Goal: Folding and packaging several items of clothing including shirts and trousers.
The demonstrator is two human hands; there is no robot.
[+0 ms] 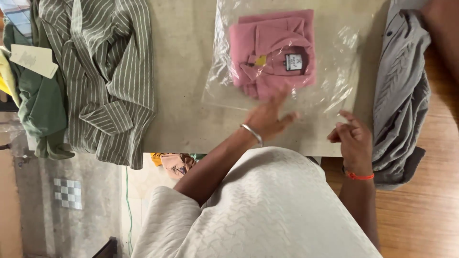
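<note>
Cream textured fabric (267, 210) of the person's garment fills the foreground; above it the left hand (268, 117), blurred, is spread open and laid flat on the near edge of a clear plastic bag (334, 62), nothing being gripped; a metal bangle (252, 133) is worn at its wrist; the right hand (352, 136) is loosely curled at the bag's near right corner, but whether the film is pinched cannot be told; an orange band (359, 176) is worn at that wrist; a folded pink shirt (272, 50) is enclosed in the glossy, crinkled bag, on a pale table (184, 71); a small dark square label (293, 61) is seen at its collar, a yellow tag (260, 60) beside it; a striped grey-green shirt (110, 76) is draped left, a white rectangular tag (33, 59) further left; a grey garment (399, 95) is heaped right.
</note>
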